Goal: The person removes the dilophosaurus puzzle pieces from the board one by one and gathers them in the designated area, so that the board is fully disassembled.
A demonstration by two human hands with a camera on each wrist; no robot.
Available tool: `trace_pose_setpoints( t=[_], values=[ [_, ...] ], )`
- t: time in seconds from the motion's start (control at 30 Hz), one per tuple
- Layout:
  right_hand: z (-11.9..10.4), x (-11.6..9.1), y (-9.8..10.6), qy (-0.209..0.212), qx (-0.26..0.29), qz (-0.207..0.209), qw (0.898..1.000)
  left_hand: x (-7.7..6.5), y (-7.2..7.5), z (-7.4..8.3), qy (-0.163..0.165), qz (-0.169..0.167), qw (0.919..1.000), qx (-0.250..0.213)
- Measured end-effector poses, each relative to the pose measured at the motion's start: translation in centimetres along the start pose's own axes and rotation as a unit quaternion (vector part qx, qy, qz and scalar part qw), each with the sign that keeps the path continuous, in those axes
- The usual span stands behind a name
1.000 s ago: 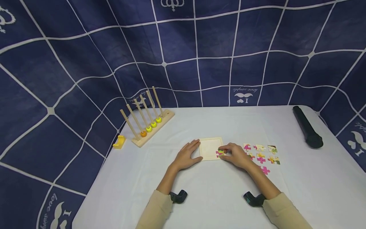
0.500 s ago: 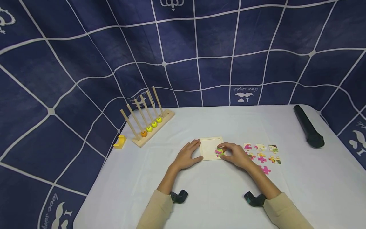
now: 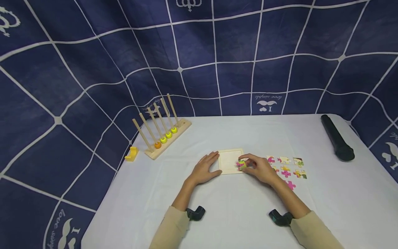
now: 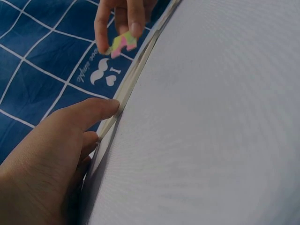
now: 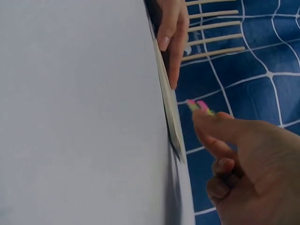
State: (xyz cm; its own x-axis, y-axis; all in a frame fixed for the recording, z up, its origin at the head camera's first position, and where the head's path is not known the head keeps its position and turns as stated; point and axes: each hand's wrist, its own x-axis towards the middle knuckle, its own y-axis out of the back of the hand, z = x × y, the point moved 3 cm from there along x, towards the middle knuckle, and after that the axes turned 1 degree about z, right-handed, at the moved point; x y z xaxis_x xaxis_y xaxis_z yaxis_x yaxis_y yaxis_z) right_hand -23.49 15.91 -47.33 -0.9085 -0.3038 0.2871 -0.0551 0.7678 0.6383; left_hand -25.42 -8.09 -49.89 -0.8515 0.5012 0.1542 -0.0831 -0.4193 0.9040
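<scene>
A shallow wooden puzzle tray (image 3: 228,162) lies on the table in front of me, with its floor bare where I can see it. My left hand (image 3: 202,170) rests at the tray's left side, thumb and fingers spread along its edge. Between thumb and fingers my right hand (image 3: 262,168) pinches a pink, green and yellow jigsaw piece (image 3: 240,165) over the tray's right part. In the left wrist view that jigsaw piece (image 4: 124,44) is tilted and held clear of the tray. Several loose jigsaw pieces (image 3: 286,173) lie right of the tray, some partly hidden by my right hand.
At the back left stands a wooden peg rack (image 3: 169,139) with upright rods and several yellow and orange beads. A small yellow block (image 3: 132,154) lies at the table's left edge. Far right lies a black microphone-shaped object (image 3: 337,138). A blue curtain (image 3: 233,79) borders the table (image 3: 236,214).
The jigsaw piece has been lifted and tilted in my right hand, which has shifted slightly right. My left hand stays at the tray's edge.
</scene>
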Motion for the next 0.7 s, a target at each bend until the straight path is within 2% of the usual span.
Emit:
trace_pose_setpoints(
  t=[0.13,0.27,0.53,0.7],
  values=[
    [-0.1,-1.0,1.8,0.014,-0.011,0.013,1.000,0.0,-0.1,0.1,0.003,-0.004,1.0000,-0.001],
    [0.2,-2.6,4.4,0.017,-0.036,0.026,0.999,0.0,-0.1,0.2,0.001,-0.001,1.0000,-0.001],
    [2.3,-7.3,10.3,-0.047,-0.088,0.028,0.995,0.1,-0.1,0.1,0.000,0.002,1.0000,0.002],
    [4.0,-9.9,12.6,-0.104,-0.113,0.018,0.988,0.2,-0.2,0.0,0.004,-0.001,1.0000,0.004]
  ],
)
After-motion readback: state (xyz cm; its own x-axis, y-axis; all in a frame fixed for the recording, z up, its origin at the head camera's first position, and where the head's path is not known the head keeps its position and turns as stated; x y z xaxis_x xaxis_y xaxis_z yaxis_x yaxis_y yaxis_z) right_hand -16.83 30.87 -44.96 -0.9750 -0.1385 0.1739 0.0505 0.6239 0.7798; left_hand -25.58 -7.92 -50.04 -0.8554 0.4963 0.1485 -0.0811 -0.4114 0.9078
